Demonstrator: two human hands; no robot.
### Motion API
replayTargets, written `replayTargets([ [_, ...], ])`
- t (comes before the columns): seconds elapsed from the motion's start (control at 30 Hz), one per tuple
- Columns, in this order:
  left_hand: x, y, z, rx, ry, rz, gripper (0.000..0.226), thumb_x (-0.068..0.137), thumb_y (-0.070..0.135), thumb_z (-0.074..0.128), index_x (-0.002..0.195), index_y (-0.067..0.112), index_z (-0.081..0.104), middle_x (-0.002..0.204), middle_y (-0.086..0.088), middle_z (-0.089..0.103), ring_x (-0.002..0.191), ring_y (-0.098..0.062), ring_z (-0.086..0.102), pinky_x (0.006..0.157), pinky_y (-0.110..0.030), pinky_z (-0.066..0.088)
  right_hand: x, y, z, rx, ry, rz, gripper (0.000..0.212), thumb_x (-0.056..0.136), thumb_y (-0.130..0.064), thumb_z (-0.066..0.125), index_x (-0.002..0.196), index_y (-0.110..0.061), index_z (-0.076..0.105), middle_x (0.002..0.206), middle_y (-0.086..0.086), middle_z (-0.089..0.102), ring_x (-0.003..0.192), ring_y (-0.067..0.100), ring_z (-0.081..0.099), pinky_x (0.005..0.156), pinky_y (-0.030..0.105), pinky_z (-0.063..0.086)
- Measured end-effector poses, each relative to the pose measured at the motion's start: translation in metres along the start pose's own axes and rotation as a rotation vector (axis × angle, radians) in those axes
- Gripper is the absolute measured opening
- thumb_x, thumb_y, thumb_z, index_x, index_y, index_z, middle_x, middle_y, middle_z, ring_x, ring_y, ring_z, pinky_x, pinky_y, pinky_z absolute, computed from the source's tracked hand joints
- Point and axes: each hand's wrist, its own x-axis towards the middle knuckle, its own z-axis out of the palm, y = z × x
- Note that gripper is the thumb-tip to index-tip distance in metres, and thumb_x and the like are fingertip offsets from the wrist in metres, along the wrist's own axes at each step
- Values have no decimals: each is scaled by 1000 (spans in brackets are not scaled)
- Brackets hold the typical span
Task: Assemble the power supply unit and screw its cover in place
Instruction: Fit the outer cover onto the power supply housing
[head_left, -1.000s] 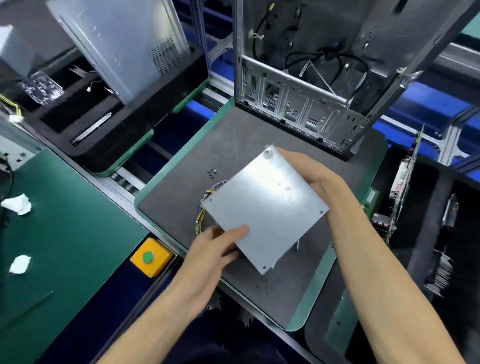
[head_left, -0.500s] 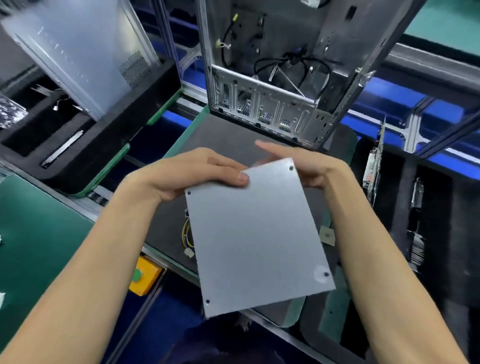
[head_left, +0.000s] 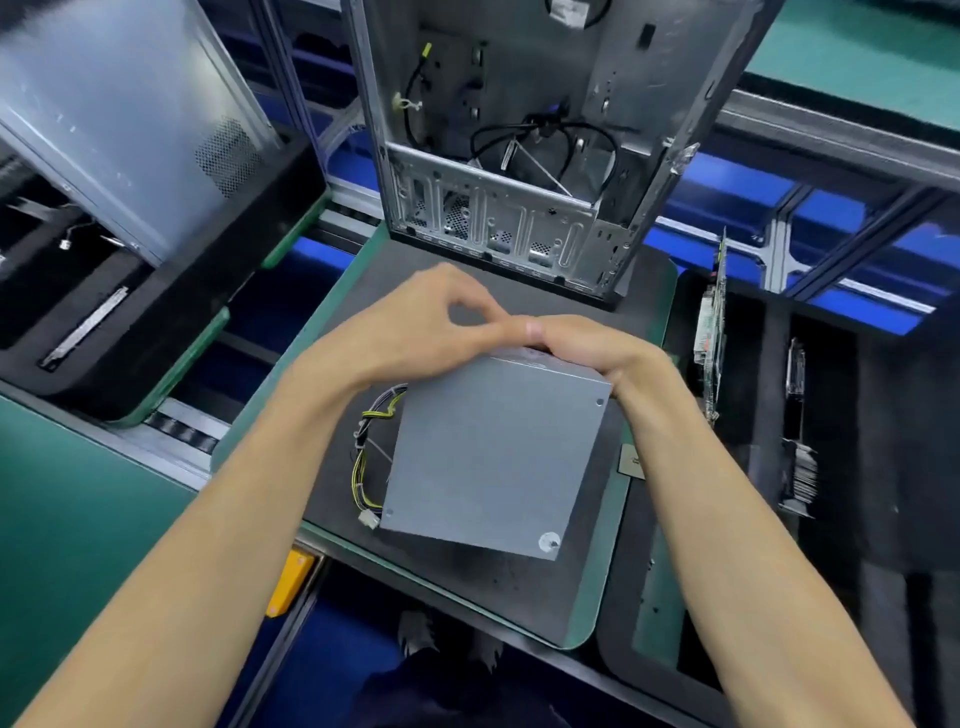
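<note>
The grey power supply unit (head_left: 493, 457) lies on the dark mat (head_left: 519, 587), its flat metal cover facing up with screw holes at the corners. A bundle of yellow and black wires (head_left: 371, 447) trails from its left side. My right hand (head_left: 587, 351) grips the far right edge of the unit, fingers curled over it. My left hand (head_left: 415, 322) hovers at the far left corner with thumb and forefinger curled into a ring; I cannot see anything between them.
An open computer case (head_left: 519, 171) stands upright at the far end of the mat. A black foam tray (head_left: 156, 291) with a metal side panel (head_left: 119, 119) sits left. Circuit boards (head_left: 714, 322) stand in a black tray right. A yellow button box (head_left: 291, 582) is near the front.
The cover was held up tilted toward me; now it lies flat on the unit on the mat. Both hands have moved to its far edge.
</note>
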Motion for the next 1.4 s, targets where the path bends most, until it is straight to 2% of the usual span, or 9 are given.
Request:
replayTargets([
  [0.1, -1, -14, -5, -274, 234, -98, 41, 84, 75, 52, 94, 44, 77, 97, 43, 65, 99, 25, 56, 88, -16, 40, 1, 5, 0, 127, -72, 35, 41, 102, -45, 59, 92, -9, 74, 79, 4, 71, 63, 16, 66, 58, 27, 49],
  [0.33, -51, -59, 32, -1009, 525, -589, 30, 104, 34, 50, 100, 15, 73, 108, -6, 76, 96, -20, 69, 85, -36, 53, 0, 19, -3, 509, -49, -74, 31, 95, -20, 60, 73, -22, 82, 70, -9, 74, 60, 5, 69, 58, 20, 55],
  [0.47, -82, -59, 62, -1583, 278, -551, 13, 90, 17, 57, 93, 9, 67, 108, -14, 66, 102, -30, 66, 98, -50, 55, 8, 22, -1, 670, 206, -73, 53, 107, -3, 42, 61, -20, 64, 42, -11, 58, 37, 7, 56, 40, 14, 43],
  [0.53, -89, -58, 75, -1739, 105, -497, 20, 85, 7, 51, 88, 5, 70, 103, -14, 68, 109, -33, 66, 104, -55, 50, 23, 28, -6, 921, 235, 30, 50, 104, -7, 49, 55, -18, 55, 43, -7, 44, 48, 9, 33, 54, 15, 20],
  [0.6, -89, -56, 83, -1726, 62, -457, 30, 84, -2, 46, 101, 3, 70, 103, -15, 72, 108, -32, 70, 104, -59, 49, 34, 35, -7, 1041, 311, 143, 40, 101, -18, 58, 61, -17, 55, 52, -9, 44, 63, 7, 22, 70, 23, 3],
  [0.77, -82, -53, 83, -1561, 73, -407, 30, 83, -6, 59, 108, 9, 69, 126, -22, 67, 112, -38, 68, 90, -59, 56, 29, 49, -9, 919, 182, 40, 50, 100, -24, 58, 50, -24, 62, 46, -12, 43, 40, 5, 29, 63, 24, 7],
  [0.97, -82, -51, 84, -1415, 113, -442, 50, 73, 16, 79, 121, 10, 70, 113, -22, 69, 103, -40, 67, 81, -50, 60, 16, 37, -14, 857, 168, 56, 60, 104, -10, 51, 48, -25, 66, 46, -9, 41, 65, 15, 9, 76, 33, -2],
  [1.17, -83, -56, 86, -1238, 176, -389, 44, 69, 27, 77, 109, 9, 78, 118, -19, 72, 102, -29, 69, 86, -44, 60, 10, 34, -13, 586, 163, 6, 68, 104, 0, 43, 42, -25, 53, 44, -10, 35, 40, 7, 25, 42, 19, 24],
  [1.4, -83, -63, 93, -1278, 204, -451, 28, 71, 13, 73, 97, 2, 72, 111, -30, 70, 89, -32, 73, 81, -48, 61, 12, 33, -15, 318, 191, 0, 49, 99, 8, 36, 60, -21, 29, 50, -6, 23, 44, 9, 18, 43, 20, 23],
])
